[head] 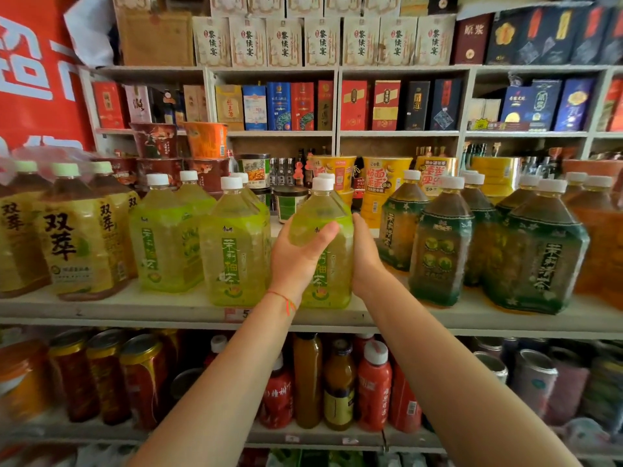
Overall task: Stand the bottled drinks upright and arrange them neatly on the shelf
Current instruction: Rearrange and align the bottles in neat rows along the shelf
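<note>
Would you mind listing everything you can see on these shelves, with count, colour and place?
held bottle: one, light green, white cap, upright at the shelf front, centre
light green bottles: at least four more, white caps, left of the held bottle
yellow-label bottles: about three, pale green caps, far left
dark green-label bottles: about five, white caps, right of centre
orange bottles: about two, far right
noodle cups: several, yellow, orange and dark red, behind the bottles
boxes: many, red, blue, black and cream, upper shelves
cans and small bottles: many, red, amber and grey, lower shelf
shelf: one, pale grey
left hand: grips the held bottle's left side
right hand: holds its right side
</note>
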Demonstrator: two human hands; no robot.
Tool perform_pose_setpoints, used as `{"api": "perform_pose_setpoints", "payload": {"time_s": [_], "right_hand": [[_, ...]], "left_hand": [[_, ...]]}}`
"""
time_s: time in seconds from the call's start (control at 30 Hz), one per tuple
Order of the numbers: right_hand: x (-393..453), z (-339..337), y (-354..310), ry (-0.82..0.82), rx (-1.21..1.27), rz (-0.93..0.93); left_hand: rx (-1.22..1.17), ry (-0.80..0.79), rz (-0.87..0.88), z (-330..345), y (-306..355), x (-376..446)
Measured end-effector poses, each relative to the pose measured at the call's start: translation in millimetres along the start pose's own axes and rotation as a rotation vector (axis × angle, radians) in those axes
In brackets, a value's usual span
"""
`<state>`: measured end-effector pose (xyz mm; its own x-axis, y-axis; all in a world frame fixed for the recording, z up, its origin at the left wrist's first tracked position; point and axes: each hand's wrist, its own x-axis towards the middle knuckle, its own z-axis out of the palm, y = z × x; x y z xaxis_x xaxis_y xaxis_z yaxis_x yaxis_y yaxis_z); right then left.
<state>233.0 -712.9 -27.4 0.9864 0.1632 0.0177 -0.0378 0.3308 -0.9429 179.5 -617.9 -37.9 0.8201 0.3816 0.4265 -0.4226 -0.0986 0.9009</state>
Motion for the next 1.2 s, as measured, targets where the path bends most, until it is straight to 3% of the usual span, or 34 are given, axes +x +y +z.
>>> {"api": "perform_pose_setpoints", "payload": {"time_s": [0.17,0.27,0.33,0.4,0.47,0.57,0.63,0.7,0.8,0.97,1.07,1.2], "right_hand": [[-13.5,6.8,-11.3,0.078,-0.034,-0.06],[-28.9,27.5,-26.2,0.288,-0.19,-0.449],[-45.8,45.9,-27.4,0.276,-0.268,-0.764],[-55.7,65.7,-20.1,0.218,-0.366,-0.948],[-64.8,95.0,-4.6,0.128,-0.448,-1.016],[-76.6,148.2,23.4,-0.042,-0.473,-1.048],[-77.9,180.8,42.7,-0.138,-0.513,-1.002],[-75.6,213.4,61.2,-0.183,-0.576,-0.887],[-64.7,249.9,87.1,-0.125,-0.51,-0.624],[-29.2,265.1,103.0,0.092,-0.462,-0.294],[-22.4,268.3,97.8,0.105,-0.444,-0.229],[-20.7,267.6,95.2,0.11,-0.454,-0.19]], "left_hand": [[0.057,-0.026,0.048,-5.1,7.7,-8.6],[0.278,0.068,0.382,-17.0,17.2,-17.5],[0.318,0.204,0.663,-35.8,23.2,-20.5],[0.297,0.316,0.769,-63.6,24.6,-14.6],[0.27,0.44,0.673,-104.5,21.4,-0.6],[0.149,0.559,0.362,-173.8,16.7,23.7],[0.1,0.515,0.199,-207.8,17.0,35.0],[0.158,0.346,0.018,-232.1,10.2,49.8],[0.044,0.096,-0.183,-257.3,-7.1,66.5],[-0.132,0.003,-0.274,-265.4,-4.9,74.4],[-0.136,0.017,-0.293,-264.5,-3.6,82.6],[-0.208,0.03,-0.34,-262.8,-51.4,121.2]]}}
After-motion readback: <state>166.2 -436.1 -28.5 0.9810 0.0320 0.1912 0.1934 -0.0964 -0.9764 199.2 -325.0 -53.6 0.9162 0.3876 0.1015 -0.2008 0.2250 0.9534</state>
